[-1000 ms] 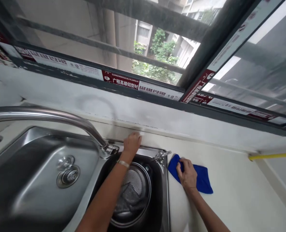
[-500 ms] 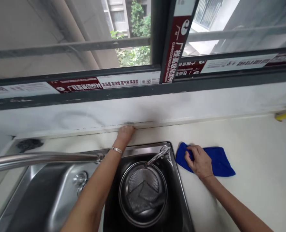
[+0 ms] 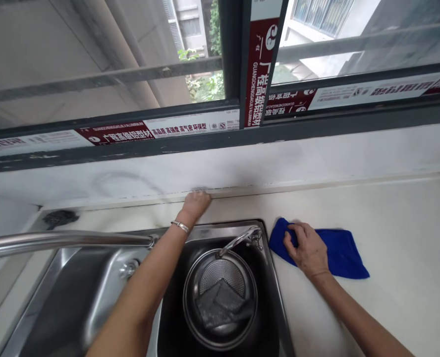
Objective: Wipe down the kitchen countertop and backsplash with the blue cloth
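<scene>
My right hand (image 3: 308,249) is closed on a blue cloth (image 3: 341,253) lying on the counter just right of the sink. The fingers bunch up the cloth's left end; the rest spreads flat to the right. My left hand (image 3: 197,203), with a bracelet at the wrist, is curled into a fist behind the sink. It rests by the low ledge (image 3: 242,192) where counter and wall meet. The fingertips face away, so whatever they may hold is hidden. Below, in the dark basin, a round metal strainer bowl (image 3: 255,297) carries a folded grey cloth (image 3: 220,303).
A small faucet (image 3: 238,241) reaches over the right basin (image 3: 268,322). Across the left basin (image 3: 52,307) runs a large metal spout (image 3: 64,240). Some black mesh (image 3: 60,218) lies in the back left corner. Above the wall is a window frame (image 3: 175,143).
The camera view has shifted slightly. Both hands stay in nearly the same places, the left still in a fist at the ledge and the right still on the blue cloth.
</scene>
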Available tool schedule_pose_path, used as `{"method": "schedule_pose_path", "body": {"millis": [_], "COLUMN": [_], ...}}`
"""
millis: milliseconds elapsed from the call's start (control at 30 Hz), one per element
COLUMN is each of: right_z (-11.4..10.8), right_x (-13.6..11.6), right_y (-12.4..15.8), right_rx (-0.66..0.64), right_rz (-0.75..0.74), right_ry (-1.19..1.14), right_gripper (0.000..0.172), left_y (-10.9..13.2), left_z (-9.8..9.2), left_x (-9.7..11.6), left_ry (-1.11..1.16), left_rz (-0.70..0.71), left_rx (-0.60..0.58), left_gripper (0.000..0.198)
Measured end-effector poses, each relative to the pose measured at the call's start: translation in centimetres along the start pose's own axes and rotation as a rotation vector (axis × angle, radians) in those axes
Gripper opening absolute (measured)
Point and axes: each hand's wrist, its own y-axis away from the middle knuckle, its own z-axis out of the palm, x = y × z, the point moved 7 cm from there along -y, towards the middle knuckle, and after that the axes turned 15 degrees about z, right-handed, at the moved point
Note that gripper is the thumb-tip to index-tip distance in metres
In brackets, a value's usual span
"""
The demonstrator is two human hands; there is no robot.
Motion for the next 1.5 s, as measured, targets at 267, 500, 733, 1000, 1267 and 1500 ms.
{"method": "schedule_pose_path", "body": {"millis": [267, 500, 733, 1000, 1267, 1500], "right_z": [-0.2, -0.1, 0.0, 0.1, -0.1, -0.1], "right_x": [-0.2, 0.0, 0.1, 0.2, 0.1, 0.1], "right_y": [-0.2, -0.1, 0.0, -0.2, -0.4, -0.4], "right_rx": [0.004, -0.003, -0.008, -0.011, -0.017, -0.022], "right_rz": [-0.009, 0.000, 0.011, 0.026, 0.037, 0.034], "right_ry": [0.015, 0.019, 0.017, 0.015, 0.004, 0.008], "right_gripper": [0.014, 0.014, 0.015, 0.016, 0.016, 0.016], "left_y": [0.1, 0.9, 2.5, 2.6, 1.8, 1.7], "left_z": [0.8, 1.8, 1.3, 0.9, 0.5, 0.4], "left_x": [0.2, -0.5, -0.4, -1.7, -1.2, 0.1], "left_ry": [0.005, 0.022, 0.057, 0.097, 0.064, 0.035], "left_rz": [-0.044, -0.141, -0.281, -0.340, -0.143, -0.056], "left_rx": [0.035, 0.088, 0.134, 0.072, 0.016, -0.009], "left_gripper": [0.032, 0.040, 0.039, 0.045, 0.030, 0.038]}}
